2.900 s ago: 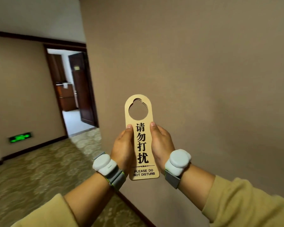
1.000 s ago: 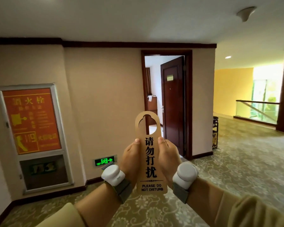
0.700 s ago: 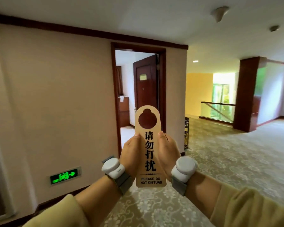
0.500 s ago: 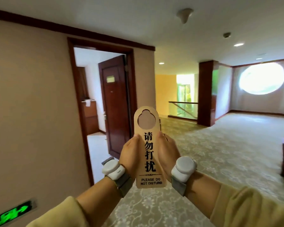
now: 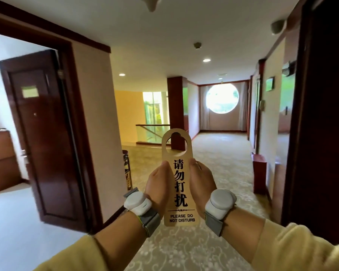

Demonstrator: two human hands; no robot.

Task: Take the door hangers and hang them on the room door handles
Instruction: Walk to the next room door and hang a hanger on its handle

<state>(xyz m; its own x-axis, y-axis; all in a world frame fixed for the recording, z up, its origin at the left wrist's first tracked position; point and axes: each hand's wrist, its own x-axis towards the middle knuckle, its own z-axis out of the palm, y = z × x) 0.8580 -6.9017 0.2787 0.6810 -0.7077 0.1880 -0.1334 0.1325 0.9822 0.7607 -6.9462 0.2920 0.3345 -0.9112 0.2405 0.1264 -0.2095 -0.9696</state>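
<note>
The door hanger (image 5: 178,178) stands upright between both hands, held out over the carpet. The left hand (image 5: 158,187) grips its left edge and the right hand (image 5: 202,184) its right edge, thumbs on the printed face

Patterned carpet floor (image 5: 219,167) carries a red box-shaped stand (image 5: 259,174) at the right wall and a dark stand (image 5: 127,171) beside the left doorway.
</note>
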